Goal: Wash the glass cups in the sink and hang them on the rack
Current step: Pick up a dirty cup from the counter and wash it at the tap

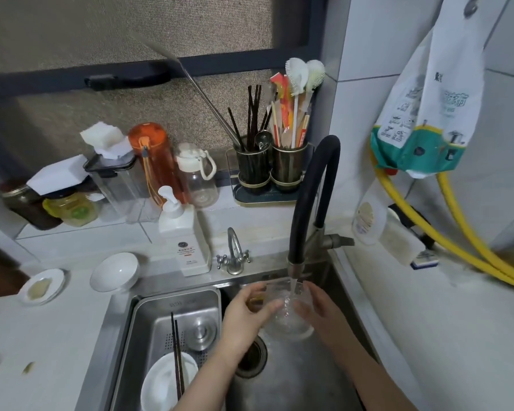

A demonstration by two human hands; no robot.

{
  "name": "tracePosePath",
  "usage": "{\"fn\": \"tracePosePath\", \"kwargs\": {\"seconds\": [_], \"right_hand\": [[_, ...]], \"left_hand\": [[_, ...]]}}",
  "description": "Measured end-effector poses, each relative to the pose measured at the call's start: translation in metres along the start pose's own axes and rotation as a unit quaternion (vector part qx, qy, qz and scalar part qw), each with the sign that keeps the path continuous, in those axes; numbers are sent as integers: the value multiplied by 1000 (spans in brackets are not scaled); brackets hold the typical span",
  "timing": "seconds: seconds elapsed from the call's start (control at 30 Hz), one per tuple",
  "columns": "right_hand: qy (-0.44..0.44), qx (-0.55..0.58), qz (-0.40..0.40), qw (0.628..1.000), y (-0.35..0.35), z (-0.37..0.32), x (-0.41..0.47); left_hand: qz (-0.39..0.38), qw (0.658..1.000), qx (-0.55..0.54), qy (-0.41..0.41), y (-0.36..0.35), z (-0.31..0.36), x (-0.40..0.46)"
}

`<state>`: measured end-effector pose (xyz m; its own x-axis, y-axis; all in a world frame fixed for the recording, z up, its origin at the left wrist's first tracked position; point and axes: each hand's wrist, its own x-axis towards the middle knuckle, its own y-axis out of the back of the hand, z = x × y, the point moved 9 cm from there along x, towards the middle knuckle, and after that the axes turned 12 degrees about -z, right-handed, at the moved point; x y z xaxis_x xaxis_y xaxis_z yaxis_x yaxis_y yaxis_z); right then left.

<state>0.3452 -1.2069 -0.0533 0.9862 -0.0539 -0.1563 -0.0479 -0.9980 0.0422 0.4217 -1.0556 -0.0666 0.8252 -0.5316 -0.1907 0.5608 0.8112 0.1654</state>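
Under the black faucet [309, 209], over the right-hand basin of the steel sink [303, 378], you hold a glass cup [288, 318] so that the running water [293, 287] falls straight into its mouth; judging by the splash inside, you keep it upright there so it fills and rinses rather than sheds the stream. Your left hand [247, 314] cups the near-left wall with its fingers curled round the glass, and your right hand [321, 307] grips the opposite side, thumb toward the rim; two hands make sense on wet, slippery glass, and keeping the cup low above the drain [251, 355] means any spill or slip stays inside the basin. Beside it, the steel drain basket [178, 304] in the left part of the sink keeps a white bowl [163, 381], a pair of dark chopsticks [177, 354] laid across it and a round metal lid [201, 332] out of the stream, so they do not crowd your rinsing. A white pump bottle [184, 241] stands on the surface just behind the sink, within reach for soap. No rack for hanging cups shows clearly, so I cannot tell where this one will go. The task looks to be at the rinsing step for this cup, with hanging not yet done.
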Motion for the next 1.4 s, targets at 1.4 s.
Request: {"fn": "tracePosePath", "kwargs": {"seconds": [1.4], "right_hand": [[-57, -45, -234, 969, -35, -30, 14]], "left_hand": [[-149, 921, 343, -110, -24, 27, 20]]}}
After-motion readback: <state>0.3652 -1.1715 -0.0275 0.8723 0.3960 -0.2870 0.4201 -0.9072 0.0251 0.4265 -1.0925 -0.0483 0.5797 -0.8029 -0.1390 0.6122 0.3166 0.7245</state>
